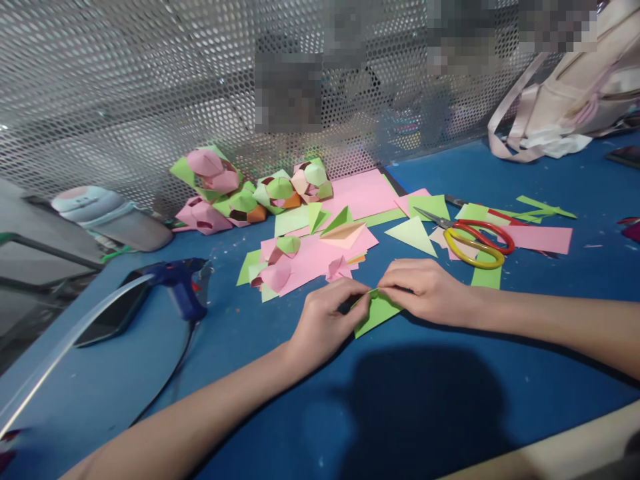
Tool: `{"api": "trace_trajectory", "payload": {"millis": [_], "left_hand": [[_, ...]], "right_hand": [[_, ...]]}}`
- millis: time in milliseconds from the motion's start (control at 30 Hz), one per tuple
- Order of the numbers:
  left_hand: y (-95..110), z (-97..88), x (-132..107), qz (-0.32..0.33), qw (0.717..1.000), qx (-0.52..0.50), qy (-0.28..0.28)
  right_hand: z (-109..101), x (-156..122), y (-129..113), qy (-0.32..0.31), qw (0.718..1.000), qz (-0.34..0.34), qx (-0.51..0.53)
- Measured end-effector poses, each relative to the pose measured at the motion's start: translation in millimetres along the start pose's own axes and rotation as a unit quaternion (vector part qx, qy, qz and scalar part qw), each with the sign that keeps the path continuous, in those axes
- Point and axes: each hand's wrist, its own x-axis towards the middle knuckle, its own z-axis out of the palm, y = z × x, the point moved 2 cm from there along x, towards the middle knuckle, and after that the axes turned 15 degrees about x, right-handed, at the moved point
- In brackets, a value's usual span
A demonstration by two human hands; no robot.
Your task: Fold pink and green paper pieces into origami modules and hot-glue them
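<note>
A green sheet of paper [379, 315] lies low over the blue table, gripped along its far edge by both hands. My left hand [330, 317] pinches it at the left, thumb and fingers together. From the other side my right hand [425, 290] is closed on it, its fingertips close to those of the left. Just beyond the hands are a small folded pink paper piece [339, 269] and flat pink sheets [313, 263] with folded green and peach pieces on top. A pale green paper triangle [414, 236] rests beyond my right hand.
Scissors with red and yellow handles [475, 257] lie among paper scraps at right. Folded paper shapes [240, 203] are stacked against a perforated metal panel [150, 80]. At left are a blue glue gun [180, 290], a dark phone-like slab [113, 317] and a tumbler [115, 217]; a bag [575, 93] stands far right.
</note>
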Motion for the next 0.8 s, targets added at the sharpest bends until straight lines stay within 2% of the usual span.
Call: {"api": "trace_trajectory", "payload": {"millis": [67, 133, 267, 367, 533, 800], "left_hand": [[1.8, -0.7, 1.2, -0.013, 1.0, -0.012, -0.021], [1.8, -1.7, 1.6, -0.045, 0.998, -0.033, -0.031], [-5.4, -1.2, 1.7, -0.185, 0.975, -0.118, -0.037], [-9.7, 1.3, 3.0, -0.251, 0.949, -0.189, -0.034], [-7.7, 5.5, 4.6, -0.28, 0.924, -0.256, -0.049], [-5.8, 9.0, 2.6, -0.274, 0.913, -0.293, -0.072]], "right_hand": [[0.7, 0.2, -2.0, -0.017, 0.999, -0.028, -0.021], [-0.4, 1.4, -3.8, -0.018, 0.999, -0.026, -0.008], [-5.9, 5.3, -3.3, 0.045, 0.994, 0.082, 0.058], [-4.9, 6.0, -1.7, 0.06, 0.985, 0.141, 0.085], [1.1, 3.7, -1.0, 0.065, 0.983, 0.141, 0.101], [-0.7, 3.1, 0.8, 0.085, 0.979, 0.149, 0.107]]}}
